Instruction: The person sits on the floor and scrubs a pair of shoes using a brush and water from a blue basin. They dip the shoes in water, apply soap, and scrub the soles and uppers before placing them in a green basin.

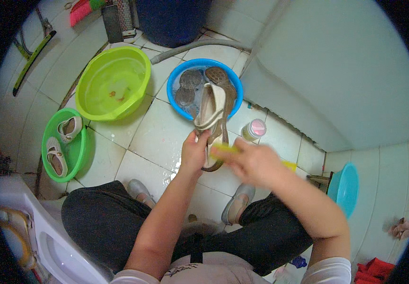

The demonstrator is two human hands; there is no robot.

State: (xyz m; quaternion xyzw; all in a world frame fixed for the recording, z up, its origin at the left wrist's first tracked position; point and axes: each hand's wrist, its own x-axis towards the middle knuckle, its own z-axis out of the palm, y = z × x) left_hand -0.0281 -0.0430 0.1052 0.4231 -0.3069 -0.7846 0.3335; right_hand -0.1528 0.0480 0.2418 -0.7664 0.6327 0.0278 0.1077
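Note:
My left hand (193, 152) grips a white strapped shoe (215, 106) with a brown sole, tilted over the near rim of a blue basin (171, 93). In my right hand (257, 161), blurred, is a yellow brush (225, 151) held against the side of the shoe. Its bristles cannot be made out. Inside the blue basin, a dark-soled shoe (189, 85) lies sole up in sudsy water. A brown patterned sole (216, 75) also shows there, partly behind the held shoe. To the right stands a small jar (254, 129) with a pink top.
A yellow-green basin (138, 97) holds water. In a green basin (80, 167) are two small white shoes (70, 128). A grey hose (197, 45) crosses the tiled floor near a dark blue barrel (172, 21). A turquoise basin (344, 190) leans at the right; a squeegee (34, 64) stands left.

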